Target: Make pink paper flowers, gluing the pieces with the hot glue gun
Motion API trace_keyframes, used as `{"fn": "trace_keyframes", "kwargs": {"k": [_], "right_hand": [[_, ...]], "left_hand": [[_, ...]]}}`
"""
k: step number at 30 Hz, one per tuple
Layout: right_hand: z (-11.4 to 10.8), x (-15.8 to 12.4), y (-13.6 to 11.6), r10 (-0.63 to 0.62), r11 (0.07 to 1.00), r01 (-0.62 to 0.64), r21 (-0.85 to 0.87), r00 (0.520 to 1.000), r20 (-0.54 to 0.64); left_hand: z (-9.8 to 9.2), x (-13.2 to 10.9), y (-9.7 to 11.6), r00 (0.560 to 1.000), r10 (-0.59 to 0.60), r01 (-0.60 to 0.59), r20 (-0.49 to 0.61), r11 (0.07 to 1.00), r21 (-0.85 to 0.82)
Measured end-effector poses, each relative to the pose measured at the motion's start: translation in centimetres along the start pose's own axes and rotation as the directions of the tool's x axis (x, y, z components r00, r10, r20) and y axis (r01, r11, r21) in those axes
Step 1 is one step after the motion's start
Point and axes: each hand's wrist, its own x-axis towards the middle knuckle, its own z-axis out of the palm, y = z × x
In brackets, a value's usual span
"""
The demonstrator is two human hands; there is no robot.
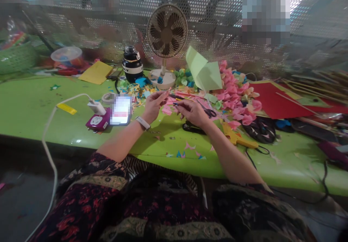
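Observation:
Over the middle of the green table, my left hand (157, 103) is closed in a pinch, its fingertips raised; what they hold is too small to make out. Close beside it, my right hand (192, 112) pinches a small, thin dark tool whose kind I cannot tell. Pink paper pieces (167, 110) lie beneath and behind the hands. Black-handled scissors (210, 113) rest just past the right hand. Under the right wrist sits a black stapler (193, 127). Curled pink paper petals (239, 98) are heaped to the right, with folded light green paper (208, 73) behind.
A fan (167, 31) and a black bottle (132, 66) stand at the back. A lit phone (121, 109) leans near a purple power adapter (98, 122) with a white cable. A yellow glue gun (239, 138) and red paper (280, 98) lie right. Paper scraps litter the front.

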Motion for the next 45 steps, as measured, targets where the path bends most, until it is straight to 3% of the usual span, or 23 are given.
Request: {"fn": "trace_keyframes", "kwargs": {"k": [9, 17, 30, 33, 37, 39, 45], "right_hand": [[-0.1, 0.2, -0.1, 0.059, 0.994, -0.063, 0.088, 0.997, 0.046], [0.2, 0.4, 0.6, -0.044, 0.984, 0.014, -0.176, 0.985, -0.17], [0.0, 0.5, 1.2, -0.071, 0.92, -0.017, -0.392, 0.975, -0.209], [0.1, 0.3, 0.9, -0.052, 0.947, -0.01, -0.321, 0.982, -0.183], [0.4, 0.2, 0.6, 0.076, 0.997, -0.077, -0.012, 0.996, -0.04], [0.5, 0.2, 0.5, 0.091, 0.994, -0.091, 0.055, 0.996, -0.009], [0.2, 0.5, 1.0, 0.014, 0.997, -0.021, -0.078, 0.996, -0.09]], "left_hand": [[0.3, -0.6, 0.4, 0.998, -0.053, 0.053, 0.029, 0.998, 0.015], [0.4, -0.9, 0.5, 0.995, -0.062, 0.058, 0.072, 0.997, 0.045], [0.3, -0.5, 0.4, 0.994, -0.098, 0.1, 0.041, 0.994, -0.051], [0.3, -0.5, 0.3, 0.995, -0.099, 0.101, 0.032, 0.993, -0.066], [0.3, -0.4, 0.3, 0.996, -0.085, 0.086, 0.029, 0.995, -0.048], [0.2, -0.3, 0.3, 0.996, -0.086, 0.087, 0.028, 0.995, -0.038], [-0.1, 0.0, 0.2, 0.995, -0.1, 0.1, 0.027, 0.995, -0.027]]}}
